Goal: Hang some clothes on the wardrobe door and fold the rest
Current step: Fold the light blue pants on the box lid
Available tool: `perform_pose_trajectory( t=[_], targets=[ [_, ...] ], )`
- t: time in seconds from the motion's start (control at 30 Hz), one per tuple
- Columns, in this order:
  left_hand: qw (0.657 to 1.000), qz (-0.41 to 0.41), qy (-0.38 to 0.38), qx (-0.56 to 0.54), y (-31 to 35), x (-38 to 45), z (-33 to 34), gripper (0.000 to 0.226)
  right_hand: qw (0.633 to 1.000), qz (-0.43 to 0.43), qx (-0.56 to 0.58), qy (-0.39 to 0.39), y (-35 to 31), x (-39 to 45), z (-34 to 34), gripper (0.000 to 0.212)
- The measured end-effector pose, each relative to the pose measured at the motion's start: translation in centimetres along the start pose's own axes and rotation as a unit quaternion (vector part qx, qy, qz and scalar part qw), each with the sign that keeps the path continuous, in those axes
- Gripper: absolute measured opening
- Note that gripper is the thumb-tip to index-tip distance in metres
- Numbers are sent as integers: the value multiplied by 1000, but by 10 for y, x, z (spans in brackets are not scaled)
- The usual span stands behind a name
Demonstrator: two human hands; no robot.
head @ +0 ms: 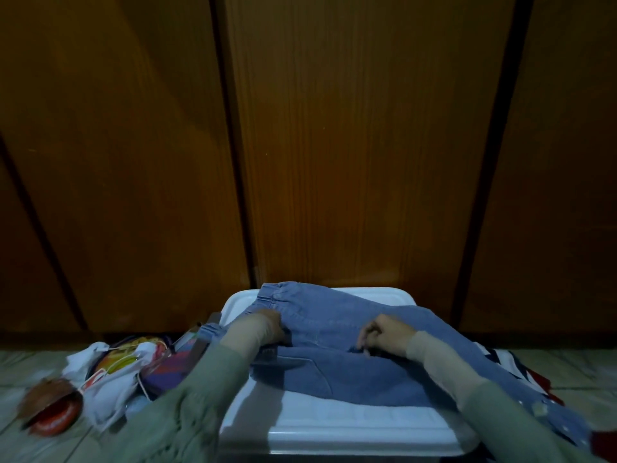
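Standing along the far side from nine through three o'clock, brown wood-grain wardrobe doors (360, 145) with dark vertical gaps fill most of the view; pale tiled floor (20, 362) shows below at eight o'clock. On that floor lie a round reddish-orange item (50, 409), blurred, then a crumpled white garment (110, 379) with a multicoloured print; any lettering is unreadable. At six o'clock sits a white plastic lid-like surface (334, 426), rectangular with rounded corners. Blue denim trousers (334, 349) with an elasticated waistband lie spread across it. The left hand (267, 325) rests on the denim, fingers curled into the fabric. The right hand (384, 332) pinches a fold with bent fingers. Striped cloth (500, 357) shows at four o'clock.
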State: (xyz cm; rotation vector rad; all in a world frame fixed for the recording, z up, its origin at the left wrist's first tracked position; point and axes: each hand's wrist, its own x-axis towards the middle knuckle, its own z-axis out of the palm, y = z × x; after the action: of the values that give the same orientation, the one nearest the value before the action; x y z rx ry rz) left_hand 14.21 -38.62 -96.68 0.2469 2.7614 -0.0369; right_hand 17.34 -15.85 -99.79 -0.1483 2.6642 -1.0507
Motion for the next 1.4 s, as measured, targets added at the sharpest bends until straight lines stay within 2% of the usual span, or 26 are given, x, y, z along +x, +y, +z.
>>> perform_pose_trajectory(
  t=[0.07, 0.1, 0.13, 0.23, 0.3, 0.4, 0.47, 0.57, 0.77, 0.97, 1.1, 1.2, 1.27, 1.4],
  targets=[
    [999, 21, 1, 40, 7, 1, 5, 45, 997, 6, -28, 68, 11, 3, -5, 14],
    [998, 34, -7, 52, 10, 4, 7, 48, 995, 15, -73, 70, 16, 4, -8, 11],
    [996, 52, -23, 62, 12, 6, 9, 51, 992, 31, -116, 46, 19, 4, -10, 20],
    [992, 68, -82, 69, 19, 10, 10, 65, 971, 93, -206, -75, 31, 5, -7, 63],
    [994, 62, -67, 60, 26, 13, 12, 78, 951, 92, -271, -115, 34, 8, -1, 74],
    [994, 106, -24, -8, 39, 20, 18, 89, 932, 94, -331, -117, 39, 17, 10, 79],
    [990, 133, -27, -39, 45, 26, 24, 84, 930, 91, -335, -116, 41, 22, 13, 81],
    [993, 105, -54, -32, 43, 37, 34, 75, 931, 72, -337, -117, 43, 27, 12, 84],
    [995, 9, -58, 86, 20, 43, 21, 83, 931, 39, -340, -128, 39, 50, 13, 90],
    [979, -102, -49, 167, -19, 39, 23, 84, 939, 3, -316, -137, 13, 75, 31, 103],
    [971, -125, -43, 201, -22, 42, 22, 77, 939, -2, -313, -141, -4, 90, 41, 108],
    [962, -119, -5, 246, -23, 52, 31, 68, 939, -4, -316, -133, -7, 94, 43, 110],
    [968, -118, 18, 221, -26, 58, 41, 66, 942, -11, -314, -121, -5, 92, 44, 110],
    [992, -96, 46, 63, -39, 60, 60, 66, 949, -26, -293, -110, -2, 84, 46, 106]
  ],
)
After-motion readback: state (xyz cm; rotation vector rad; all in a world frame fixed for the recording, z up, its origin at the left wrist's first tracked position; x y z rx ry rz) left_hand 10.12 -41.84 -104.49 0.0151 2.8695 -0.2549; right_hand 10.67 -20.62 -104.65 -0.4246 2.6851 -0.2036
